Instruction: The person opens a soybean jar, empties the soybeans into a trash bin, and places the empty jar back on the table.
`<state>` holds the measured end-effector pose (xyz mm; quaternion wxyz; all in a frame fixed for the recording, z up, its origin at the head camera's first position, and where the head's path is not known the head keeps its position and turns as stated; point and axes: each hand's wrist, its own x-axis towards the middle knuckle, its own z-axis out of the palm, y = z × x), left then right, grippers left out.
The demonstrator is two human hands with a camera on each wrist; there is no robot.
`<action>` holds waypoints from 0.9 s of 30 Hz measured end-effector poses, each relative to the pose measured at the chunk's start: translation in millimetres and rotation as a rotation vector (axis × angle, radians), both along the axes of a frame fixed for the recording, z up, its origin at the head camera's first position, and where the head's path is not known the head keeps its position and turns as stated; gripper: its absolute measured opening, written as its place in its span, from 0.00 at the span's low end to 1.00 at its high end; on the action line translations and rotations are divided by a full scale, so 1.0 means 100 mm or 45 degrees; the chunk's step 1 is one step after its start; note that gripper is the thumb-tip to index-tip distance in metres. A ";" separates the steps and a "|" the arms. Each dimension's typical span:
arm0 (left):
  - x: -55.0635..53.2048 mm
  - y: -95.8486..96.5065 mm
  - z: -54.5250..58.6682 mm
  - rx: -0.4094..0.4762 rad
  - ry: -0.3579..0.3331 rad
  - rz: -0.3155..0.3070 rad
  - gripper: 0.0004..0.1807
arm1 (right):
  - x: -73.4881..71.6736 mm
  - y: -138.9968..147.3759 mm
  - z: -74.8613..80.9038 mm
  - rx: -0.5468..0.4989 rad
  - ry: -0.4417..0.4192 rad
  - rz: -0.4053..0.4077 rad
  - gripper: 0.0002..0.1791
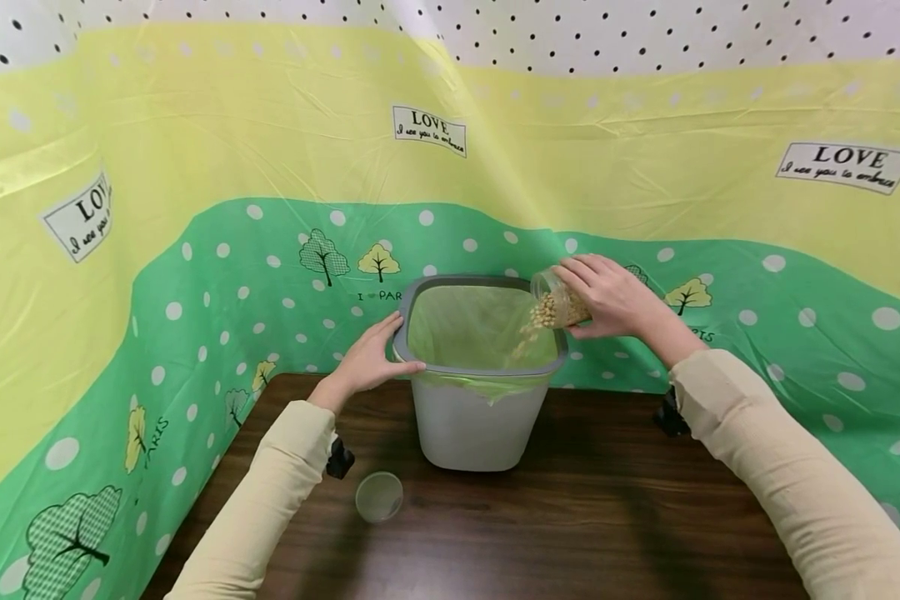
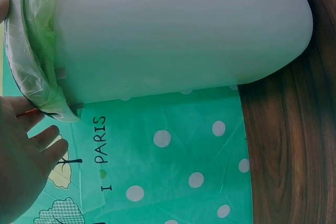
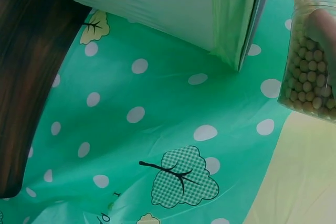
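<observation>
A grey-white trash can [image 1: 480,425] with a grey rim and a pale green liner bag [image 1: 457,317] stands on the table. At its near left corner my left hand [image 1: 367,354] holds the rim, thumb along the front and a finger at the side; the other fingers hang loosely off it in the left wrist view. My right hand [image 1: 607,296] grips a clear jar [image 1: 570,304] of soybeans [image 3: 310,80], tipped over the can's right rim. A stream of falling soybeans [image 1: 525,340] runs from its mouth down into the bag.
A clear round lid [image 1: 379,497] lies on the dark wooden table [image 1: 570,525], left of the can's foot. Behind and at the sides hangs a green and yellow patterned plastic sheet [image 1: 270,150], close behind the can.
</observation>
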<state>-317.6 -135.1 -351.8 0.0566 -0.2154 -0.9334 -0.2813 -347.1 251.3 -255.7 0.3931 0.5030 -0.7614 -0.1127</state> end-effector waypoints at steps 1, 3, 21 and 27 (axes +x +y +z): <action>0.00 0.00 0.00 0.003 -0.002 0.000 0.52 | 0.00 -0.01 0.00 0.005 -0.001 -0.001 0.55; 0.01 0.01 0.00 0.011 -0.006 -0.004 0.52 | 0.01 -0.02 0.01 0.021 0.000 -0.003 0.55; 0.01 0.02 0.02 0.051 -0.032 -0.024 0.51 | 0.06 -0.03 0.08 0.116 0.033 0.048 0.54; 0.00 0.01 0.01 0.063 -0.025 -0.021 0.50 | 0.07 -0.10 0.11 0.171 0.032 0.061 0.55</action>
